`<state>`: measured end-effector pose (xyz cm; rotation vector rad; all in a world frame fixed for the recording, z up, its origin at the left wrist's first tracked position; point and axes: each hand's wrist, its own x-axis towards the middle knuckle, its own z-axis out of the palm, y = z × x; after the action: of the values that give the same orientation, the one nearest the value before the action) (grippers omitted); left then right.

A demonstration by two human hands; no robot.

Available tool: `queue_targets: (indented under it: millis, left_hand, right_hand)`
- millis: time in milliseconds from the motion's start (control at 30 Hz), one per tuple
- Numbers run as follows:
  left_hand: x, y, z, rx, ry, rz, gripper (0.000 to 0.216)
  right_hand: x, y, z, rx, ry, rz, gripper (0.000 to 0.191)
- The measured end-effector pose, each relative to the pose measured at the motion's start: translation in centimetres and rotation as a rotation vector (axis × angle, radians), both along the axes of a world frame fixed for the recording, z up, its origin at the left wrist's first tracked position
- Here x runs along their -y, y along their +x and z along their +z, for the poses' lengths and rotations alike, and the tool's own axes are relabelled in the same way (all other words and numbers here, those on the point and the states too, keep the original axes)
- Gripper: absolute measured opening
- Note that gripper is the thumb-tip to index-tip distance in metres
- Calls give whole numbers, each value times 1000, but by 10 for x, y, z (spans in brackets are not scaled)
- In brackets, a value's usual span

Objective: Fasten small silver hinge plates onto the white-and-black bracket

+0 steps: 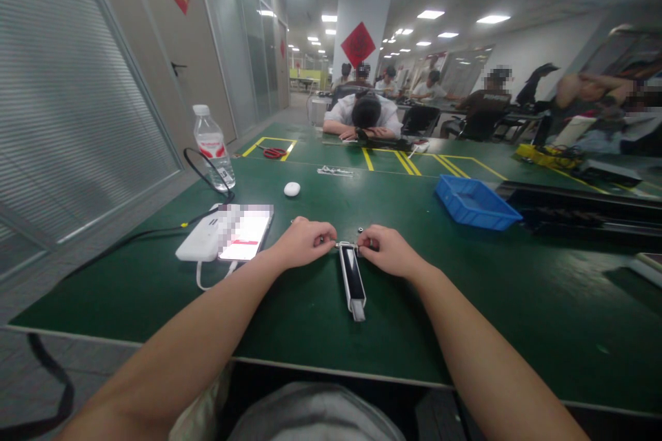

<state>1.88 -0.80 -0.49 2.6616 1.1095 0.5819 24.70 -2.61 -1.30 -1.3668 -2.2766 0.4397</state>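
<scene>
A slim white-framed device (352, 275) with a glossy black top lies lengthwise on the green table, a grey tab sticking out of its near end. Across its far end runs a thin, light-coloured piece (345, 244), too small to name. My left hand (309, 241) is closed in a pinch at the left end of that piece. On the other side, my right hand (385, 248) pinches close to the device's far right corner. What sits between the fingers of either hand is too small to tell. A tiny dark-and-light round part (360, 229) shows just beyond my right fingertips.
Left of my hands lie a phone (251, 234) and a white power bank (199, 241) with cables, near a water bottle (213, 151). A white earbud case (292, 189), red-handled scissors (274, 152) and a blue tray (476, 203) are farther off. A person rests their head across the table.
</scene>
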Motion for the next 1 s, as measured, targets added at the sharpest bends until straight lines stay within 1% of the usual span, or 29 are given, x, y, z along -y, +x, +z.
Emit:
queue_targets:
  millis: [200,367,533,700,1000]
  left_hand:
    - [0,1,1,0,6,-3,16]
    - [1,1,4,14,-13,-24,22]
    - [2,0,4,25,-60,-41,17]
    - [0,-1,2,20,-72,-37,13]
    - [2,0,7,0,-76,-14,15]
  right_hand:
    - [0,0,1,2,-1,-3,10]
    - [0,-1,2,-1,-8,-4,9]
    - [1,-1,2,1,-5,-2,9]
    - [0,-1,1,2,2,-1,9]
    - [0,0,1,1,-1,-1,9]
